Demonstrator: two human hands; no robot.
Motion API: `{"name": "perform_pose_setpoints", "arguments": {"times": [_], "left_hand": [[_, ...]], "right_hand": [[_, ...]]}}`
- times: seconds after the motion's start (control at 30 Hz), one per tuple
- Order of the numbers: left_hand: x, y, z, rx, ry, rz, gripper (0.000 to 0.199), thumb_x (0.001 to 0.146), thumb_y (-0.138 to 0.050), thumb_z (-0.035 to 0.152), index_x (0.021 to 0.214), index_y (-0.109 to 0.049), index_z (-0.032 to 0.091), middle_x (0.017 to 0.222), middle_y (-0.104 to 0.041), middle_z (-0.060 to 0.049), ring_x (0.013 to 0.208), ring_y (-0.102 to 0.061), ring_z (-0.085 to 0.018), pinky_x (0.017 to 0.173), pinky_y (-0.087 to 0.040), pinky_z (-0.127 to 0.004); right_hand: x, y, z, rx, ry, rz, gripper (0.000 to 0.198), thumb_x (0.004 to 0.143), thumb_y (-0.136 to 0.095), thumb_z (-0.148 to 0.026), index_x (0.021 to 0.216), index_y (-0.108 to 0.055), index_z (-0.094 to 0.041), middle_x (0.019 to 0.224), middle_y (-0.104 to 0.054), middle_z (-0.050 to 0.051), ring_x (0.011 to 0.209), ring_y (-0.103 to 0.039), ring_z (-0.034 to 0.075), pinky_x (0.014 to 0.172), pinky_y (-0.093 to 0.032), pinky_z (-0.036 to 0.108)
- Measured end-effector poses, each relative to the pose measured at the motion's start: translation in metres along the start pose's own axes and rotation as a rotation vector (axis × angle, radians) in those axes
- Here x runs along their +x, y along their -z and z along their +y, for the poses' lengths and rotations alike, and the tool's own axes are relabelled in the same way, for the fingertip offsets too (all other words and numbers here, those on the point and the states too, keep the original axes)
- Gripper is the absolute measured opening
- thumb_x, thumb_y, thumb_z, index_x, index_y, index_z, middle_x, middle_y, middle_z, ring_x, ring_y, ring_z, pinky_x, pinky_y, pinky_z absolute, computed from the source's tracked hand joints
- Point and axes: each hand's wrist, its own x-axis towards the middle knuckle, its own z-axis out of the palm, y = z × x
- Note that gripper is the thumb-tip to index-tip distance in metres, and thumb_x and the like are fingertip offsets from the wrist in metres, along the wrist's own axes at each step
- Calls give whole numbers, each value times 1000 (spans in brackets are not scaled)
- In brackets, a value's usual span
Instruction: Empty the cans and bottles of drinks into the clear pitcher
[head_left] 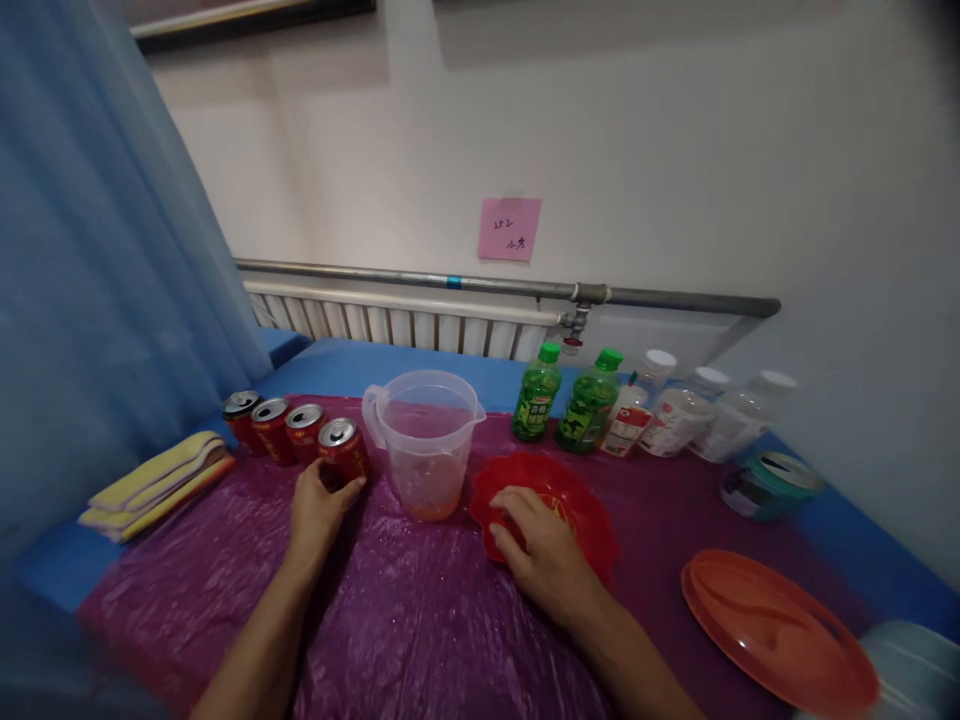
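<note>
My left hand (322,505) has its thumb and fingers around the lower part of a red drink can (346,452), which stands upright at the right end of a row of cans. Just right of it is a clear plastic measuring jug (427,450) with a little orange-tinted liquid at the bottom. My right hand (540,550) is over the left part of a red scalloped dish (592,515). Its fingers are bent, the thumb stands apart, and I see nothing between them. Whether it touches the dish I cannot tell.
Folded yellow cloths (157,485) lie at the left. Behind the dish stand green-capped bottles (537,400), a small carton (626,425) and white-capped bottles (679,415). A teal can (772,487) and an orange divided plate (776,630) are at the right. Purple plastic sheeting (427,640) covers the blue surface.
</note>
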Motion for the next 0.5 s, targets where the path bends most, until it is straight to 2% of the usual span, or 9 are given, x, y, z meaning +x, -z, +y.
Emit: {"name": "perform_pose_setpoints", "arguments": {"times": [0.1,0.27,0.37,0.43,0.5], "left_hand": [[-3,0,1,-11,40,-5,39,70,-80,25,103,-63,13,99,-72,-9,91,-69,-23,88,-57,-40],[-1,0,2,63,116,99,39,73,-82,30,100,-58,14,90,-66,-3,78,-64,-17,77,-56,-34],[1,5,4,100,96,119,37,64,-83,34,83,-57,17,76,-63,-2,72,-62,-21,70,-53,-35],[-4,10,9,96,74,87,31,59,-80,37,71,-56,20,67,-62,-3,70,-63,-27,66,-50,-38],[-12,12,16,65,56,4,27,60,-77,40,64,-58,22,60,-60,-3,64,-62,-30,62,-49,-39]], "right_hand": [[-1,0,-1,-2,11,-11,20,88,-51,-11,101,-62,-21,102,-67,8,98,-66,23,89,-55,39],[0,-1,1,14,29,-23,20,88,-52,-10,101,-62,-22,103,-67,8,99,-67,23,89,-55,39],[0,1,-2,-2,18,-25,20,88,-53,-9,101,-63,-22,104,-67,8,99,-66,23,89,-54,38],[-4,5,-10,-26,13,-28,21,87,-55,-8,101,-64,-21,104,-68,7,99,-66,22,89,-54,37],[-10,13,-17,-37,8,-20,20,87,-57,-9,101,-65,-21,104,-69,6,100,-65,21,91,-53,35]]}}
